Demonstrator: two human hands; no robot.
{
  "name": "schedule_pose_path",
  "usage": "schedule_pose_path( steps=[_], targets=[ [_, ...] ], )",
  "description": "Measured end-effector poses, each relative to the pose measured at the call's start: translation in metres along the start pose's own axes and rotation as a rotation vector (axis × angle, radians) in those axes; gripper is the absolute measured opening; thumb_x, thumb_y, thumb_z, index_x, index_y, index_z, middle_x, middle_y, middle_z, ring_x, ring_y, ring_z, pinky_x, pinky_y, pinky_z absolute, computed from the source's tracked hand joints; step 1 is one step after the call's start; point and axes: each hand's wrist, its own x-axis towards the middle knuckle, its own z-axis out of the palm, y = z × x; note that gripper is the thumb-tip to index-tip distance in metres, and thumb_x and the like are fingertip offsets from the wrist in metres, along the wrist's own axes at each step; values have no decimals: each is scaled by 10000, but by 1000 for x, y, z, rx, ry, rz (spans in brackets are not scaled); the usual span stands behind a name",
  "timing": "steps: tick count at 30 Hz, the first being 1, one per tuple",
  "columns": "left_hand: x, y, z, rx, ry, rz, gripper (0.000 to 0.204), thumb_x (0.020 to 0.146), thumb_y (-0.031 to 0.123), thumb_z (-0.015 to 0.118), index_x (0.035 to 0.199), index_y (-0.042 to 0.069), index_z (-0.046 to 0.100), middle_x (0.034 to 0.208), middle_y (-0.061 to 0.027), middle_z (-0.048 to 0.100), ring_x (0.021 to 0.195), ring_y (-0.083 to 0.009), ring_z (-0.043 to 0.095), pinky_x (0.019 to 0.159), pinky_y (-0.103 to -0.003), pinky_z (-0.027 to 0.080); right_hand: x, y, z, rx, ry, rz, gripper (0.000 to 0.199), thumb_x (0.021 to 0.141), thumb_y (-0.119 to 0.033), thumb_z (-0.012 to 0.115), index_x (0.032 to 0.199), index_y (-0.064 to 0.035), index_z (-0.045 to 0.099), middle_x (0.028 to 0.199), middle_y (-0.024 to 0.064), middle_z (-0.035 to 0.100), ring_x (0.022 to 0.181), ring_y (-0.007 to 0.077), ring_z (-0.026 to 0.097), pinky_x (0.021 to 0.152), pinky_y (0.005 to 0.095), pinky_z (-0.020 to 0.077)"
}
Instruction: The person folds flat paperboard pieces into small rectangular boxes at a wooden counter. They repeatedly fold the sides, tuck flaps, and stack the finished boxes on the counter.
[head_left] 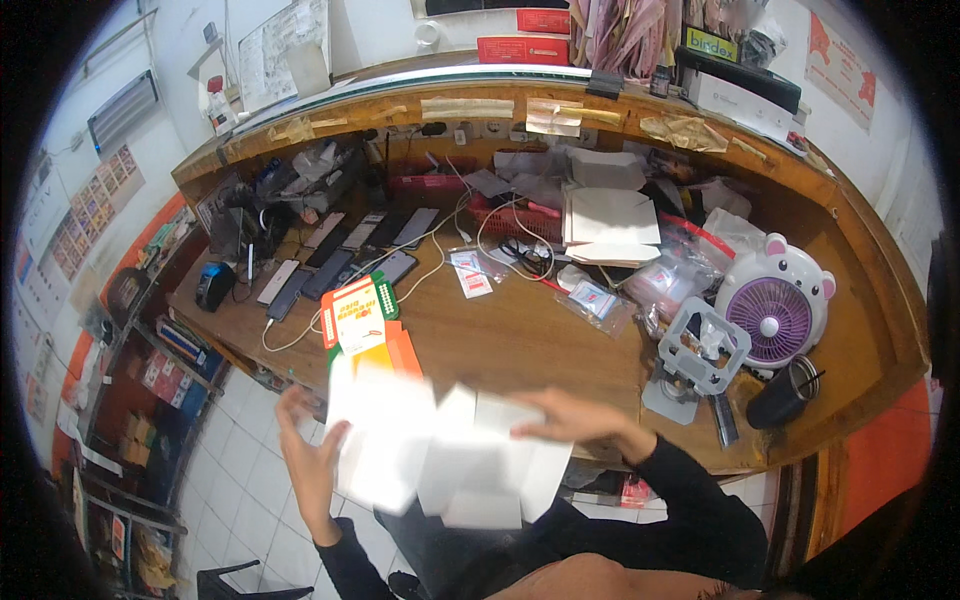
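A partly unfolded white cardboard box point(480, 465) is spread out over my lap at the desk's front edge, its left panel smeared by motion. My right hand point(565, 415) grips its upper right part, fingers pressed over the card. At the box's left edge, my left hand point(312, 450) has its thumb and fingers apart, the thumb close to the panel; whether it touches is unclear. Just beyond the box, a printed flat carton in white, green and orange point(360, 315) lies on the desk, its near end partly covered by the white card.
Several phones point(325, 270) with white cables lie at the back left. White folded cartons point(610, 220) are stacked at the back. On the right stand a bear-shaped fan point(770, 305), a grey frame stand point(705, 345) and a black tumbler point(783, 395). Small bagged packets point(595, 300) lie mid-desk.
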Motion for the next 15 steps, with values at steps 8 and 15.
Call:
schedule_pose_path(
  steps=[8, 15],
  targets=[
    [-40, -23, -17, 115, 96, 31, 451, 874, 93, 609, 1302, 18, 488, 1262, -159, 575, 1195, -305, 523, 1036, -407, 353, 71, 111, -167, 128, 1091, 0, 498, 883, -141, 697, 1318, 16, 513, 1112, 116, 652, 943, 178, 632, 796, 308, 530],
    [-107, -84, -48, -35, 68, -311, 294, 1000, 143, 467, 1255, 6, 518, 1237, -143, 565, 1171, -246, 525, 1038, -384, 386, 8, 182, -315, -137, 1350, 162, 526, 795, -198, 763, 1194, 88, 573, 1107, 176, 671, 977, 218, 636, 862, 331, 491]
  ],
)
